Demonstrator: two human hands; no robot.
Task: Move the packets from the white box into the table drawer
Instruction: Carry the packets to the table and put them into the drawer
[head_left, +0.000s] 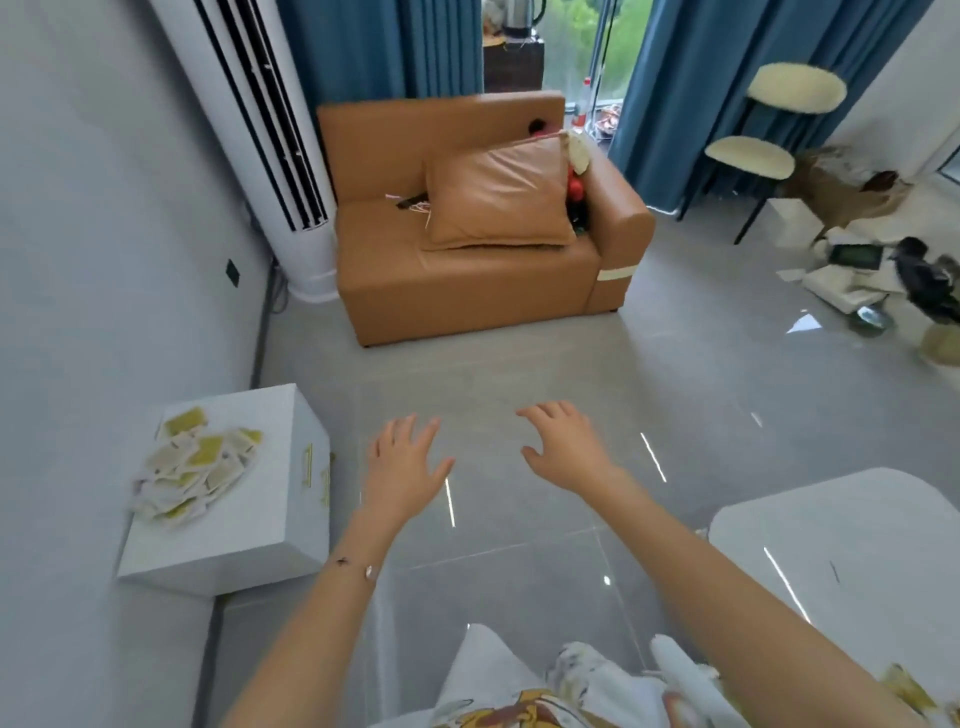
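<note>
Packets lie blurred in a heap atop the white box. Left hand and right hand hover empty, grip apart. Worktop is cut off; drawer unseen.

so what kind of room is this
Most likely a home living room: a tan leather sofa with a cushion, a tall standing air conditioner in the corner, and blue curtains at a window, over a glossy grey tiled floor.

A home living room: a tan sofa at upper centre, blue curtains behind, glossy floor tiles.
</note>
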